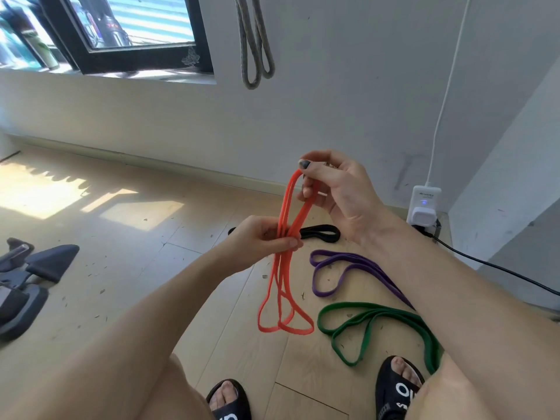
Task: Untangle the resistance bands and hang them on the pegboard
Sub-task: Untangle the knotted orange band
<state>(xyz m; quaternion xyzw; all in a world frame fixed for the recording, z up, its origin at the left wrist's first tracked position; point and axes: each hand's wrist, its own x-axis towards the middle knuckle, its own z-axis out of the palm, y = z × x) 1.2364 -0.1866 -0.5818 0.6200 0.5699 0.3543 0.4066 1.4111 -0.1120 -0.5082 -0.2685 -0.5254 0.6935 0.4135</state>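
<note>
Both hands pinch the folded orange rubber band (284, 253), right hand (330, 189) above left hand (263, 241), its loops dangling over wooden floor (121, 237)

A black-framed window (127, 34) is set in the white wall (348, 101). A white plug adapter (424, 207) with a blue light sits low by the wooden floor (121, 237); black slides (397, 389) cover the feet

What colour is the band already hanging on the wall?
Grey band, seen best in the head view.
</note>
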